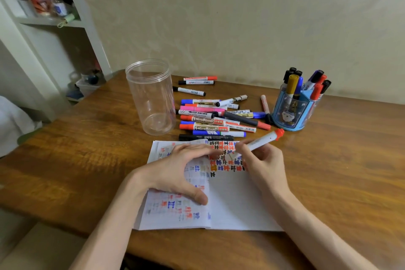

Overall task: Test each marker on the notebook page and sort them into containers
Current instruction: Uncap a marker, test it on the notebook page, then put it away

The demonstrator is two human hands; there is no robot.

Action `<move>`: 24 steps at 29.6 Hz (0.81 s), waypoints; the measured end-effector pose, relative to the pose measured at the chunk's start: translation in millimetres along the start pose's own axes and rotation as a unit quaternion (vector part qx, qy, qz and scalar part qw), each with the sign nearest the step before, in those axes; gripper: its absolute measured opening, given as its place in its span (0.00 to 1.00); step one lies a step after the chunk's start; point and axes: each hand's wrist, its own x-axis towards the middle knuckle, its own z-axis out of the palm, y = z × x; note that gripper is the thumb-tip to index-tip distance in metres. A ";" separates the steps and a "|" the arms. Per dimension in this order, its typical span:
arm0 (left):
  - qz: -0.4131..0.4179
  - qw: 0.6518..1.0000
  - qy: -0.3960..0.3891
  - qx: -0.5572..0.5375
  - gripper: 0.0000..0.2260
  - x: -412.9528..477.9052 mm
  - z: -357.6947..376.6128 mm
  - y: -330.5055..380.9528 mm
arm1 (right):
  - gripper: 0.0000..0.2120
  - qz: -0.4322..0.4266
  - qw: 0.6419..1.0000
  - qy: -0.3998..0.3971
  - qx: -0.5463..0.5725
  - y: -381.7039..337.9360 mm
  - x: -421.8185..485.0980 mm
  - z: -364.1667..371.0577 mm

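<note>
An open notebook (232, 206) lies on the wooden table, its pages covered in red, blue and black test marks. My left hand (184, 171) rests on the left page with fingers spread, holding it flat. My right hand (263, 162) grips a white marker with a red end (266, 138), its tip down on the right page among the marks. A pile of several markers (214, 116) lies behind the notebook. A clear plastic jar (151, 96) stands empty to the left of the pile. A blue pen holder (291, 112) at the right holds several markers.
The wooden table (76, 160) reaches the wall behind and ends at my near edge. A white shelf unit (50, 22) with clutter stands at the left beyond the table. One loose marker (265, 104) lies beside the blue holder.
</note>
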 end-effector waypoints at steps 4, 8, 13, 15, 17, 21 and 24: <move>0.000 1.000 -0.001 0.002 0.49 -5.1 -1.8 1.0 | 0.04 -0.035 0.999 -0.009 -0.009 2.3 -1.9 2.3; -0.004 1.000 0.013 0.003 0.47 -6.4 0.1 -0.6 | 0.04 -0.033 0.999 -0.021 -0.011 0.7 10.7 2.7; 0.009 0.999 0.048 -0.003 0.41 -2.3 3.9 -0.4 | 0.05 -0.023 0.999 -0.045 -0.013 -1.1 15.9 0.9; 0.023 0.996 0.083 -0.017 0.36 -0.4 6.4 0.0 | 0.07 -0.041 0.997 -0.055 -0.020 -2.2 12.3 0.1; 0.028 0.992 0.116 -0.039 0.35 1.8 8.3 -0.5 | 0.10 -0.059 0.996 -0.057 -0.041 -2.2 10.1 -1.0; 0.022 0.987 0.153 -0.040 0.33 3.0 8.2 -8.1 | 0.07 -0.059 0.988 -0.113 -0.086 -1.4 12.4 2.4; 0.008 0.990 0.139 -0.031 0.32 3.0 6.3 -10.3 | 0.03 -0.072 0.983 -0.133 -0.106 3.8 16.9 7.2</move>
